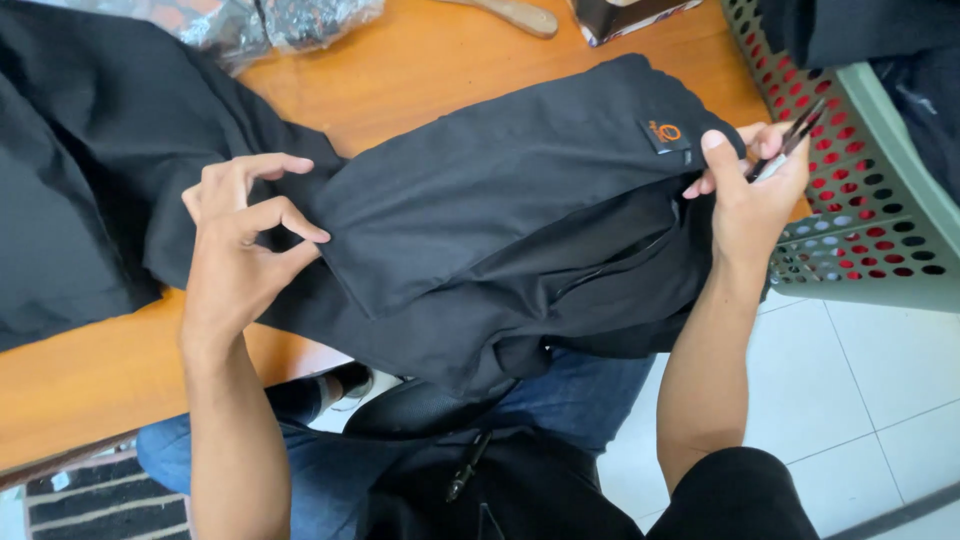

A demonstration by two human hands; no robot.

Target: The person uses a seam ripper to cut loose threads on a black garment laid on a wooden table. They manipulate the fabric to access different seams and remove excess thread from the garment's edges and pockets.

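Observation:
A black garment (500, 210) lies folded over the edge of a wooden table (420, 60), part of it hanging down over my lap. It carries a small black patch with an orange mark (667, 134) near its right corner. My left hand (240, 240) pinches the garment's left edge between thumb and fingers. My right hand (750, 185) grips the right corner beside the patch and also holds small dark thread snips (790, 140) against the palm.
More black cloth (70, 170) is piled at the table's left. A green perforated basket (860, 170) with dark fabric stands at the right. Clear plastic bags (270, 20) and a wooden tool (515, 14) lie at the far edge. White floor tiles show below.

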